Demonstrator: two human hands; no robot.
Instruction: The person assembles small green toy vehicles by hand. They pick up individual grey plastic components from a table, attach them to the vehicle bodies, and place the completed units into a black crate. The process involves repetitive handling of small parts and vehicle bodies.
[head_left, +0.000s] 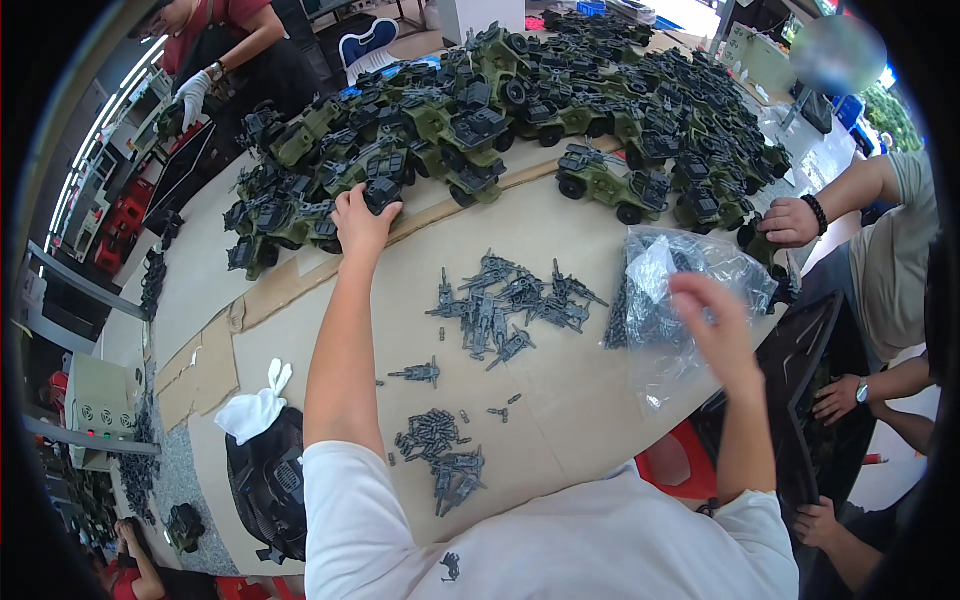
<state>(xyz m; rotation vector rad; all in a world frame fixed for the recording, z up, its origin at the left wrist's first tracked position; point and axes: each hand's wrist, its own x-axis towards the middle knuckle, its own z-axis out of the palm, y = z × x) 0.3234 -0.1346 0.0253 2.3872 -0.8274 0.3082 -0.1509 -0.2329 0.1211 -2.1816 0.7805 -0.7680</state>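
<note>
My left hand (364,222) reaches to the near edge of a large heap of green and black toy jeeps (455,110). Its fingers are closed on the dark end of a toy jeep (383,190). My right hand (716,325), blurred by motion, hovers over a clear plastic bag (655,360) of dark parts, its fingers apart and nothing visible in them. A white piece (651,268) shows at the bag, beside my right fingertips. Between my arms lies a loose pile of grey toy guns (488,312).
Nearer me are small grey pegs (430,433), more toy guns (458,480) and one single gun (420,372). A black mesh bag (270,490) and white cloth (255,408) lie left. Cardboard strips (290,290) edge the heap. A co-worker's hand (790,222) rests at the right.
</note>
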